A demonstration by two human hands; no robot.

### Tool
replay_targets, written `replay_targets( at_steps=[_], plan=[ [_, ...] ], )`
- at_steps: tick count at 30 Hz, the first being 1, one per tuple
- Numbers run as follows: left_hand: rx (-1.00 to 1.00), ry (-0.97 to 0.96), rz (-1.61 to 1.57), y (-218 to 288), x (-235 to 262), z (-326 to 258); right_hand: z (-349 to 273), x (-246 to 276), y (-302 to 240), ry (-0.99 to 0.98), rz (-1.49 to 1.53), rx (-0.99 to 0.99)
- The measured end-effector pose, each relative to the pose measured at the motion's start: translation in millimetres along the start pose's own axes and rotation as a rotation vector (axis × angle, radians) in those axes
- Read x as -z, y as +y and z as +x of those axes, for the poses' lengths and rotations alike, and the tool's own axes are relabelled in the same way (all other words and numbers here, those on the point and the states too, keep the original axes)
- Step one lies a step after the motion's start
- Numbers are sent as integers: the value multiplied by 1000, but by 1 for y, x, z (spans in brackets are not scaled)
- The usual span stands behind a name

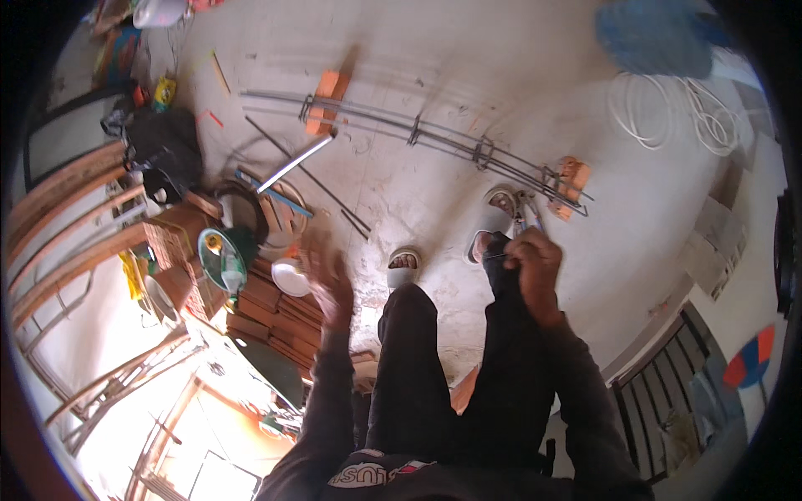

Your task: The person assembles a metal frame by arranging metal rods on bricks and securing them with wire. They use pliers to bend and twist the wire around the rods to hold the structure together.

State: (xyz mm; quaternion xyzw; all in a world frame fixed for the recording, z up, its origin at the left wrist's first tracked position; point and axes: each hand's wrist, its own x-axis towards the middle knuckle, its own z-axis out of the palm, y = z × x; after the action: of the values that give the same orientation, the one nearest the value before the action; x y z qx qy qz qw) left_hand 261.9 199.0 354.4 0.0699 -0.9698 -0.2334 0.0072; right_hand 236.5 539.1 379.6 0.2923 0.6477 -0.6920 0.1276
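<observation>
A long, narrow rebar frame (451,149) with small square stirrups lies across the floor in front of me. An orange hollow brick (326,102) props its left end and a second brick (571,187) its right. My left hand (330,282) is raised left of my knees, smeared by motion, its fingers stretched out and nothing seen in them. Over my right shin, my right hand (535,271) is closed; whatever it may hold is hidden. Just beyond it, beside my right sandal (496,210), is a metal hand tool (528,210), partly covered.
Left of me are a metal tube (294,162), loose thin rods (305,174), a white bowl (290,277), a green bucket (224,260) and stacked bricks (271,313). White cable coils (706,117) lie far right. A dark metal railing (668,384) stands at the near right.
</observation>
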Motion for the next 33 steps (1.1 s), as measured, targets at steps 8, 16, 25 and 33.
replay_targets(
  at_steps=[8, 16, 25, 33],
  plan=[
    [-287, -576, -248, 237, 133, 18, -99, -50, -125, -132, 388, -81],
    [-267, -714, -254, 267, 186, 25, -135, 13, -184, 5, -295, 310],
    [-113, -898, -600, 295, 226, 54, -155, -9, -211, -109, -826, 1060],
    [-179, -1002, -470, 270, 276, 80, -165, -31, -233, -316, -686, 863]
  ],
)
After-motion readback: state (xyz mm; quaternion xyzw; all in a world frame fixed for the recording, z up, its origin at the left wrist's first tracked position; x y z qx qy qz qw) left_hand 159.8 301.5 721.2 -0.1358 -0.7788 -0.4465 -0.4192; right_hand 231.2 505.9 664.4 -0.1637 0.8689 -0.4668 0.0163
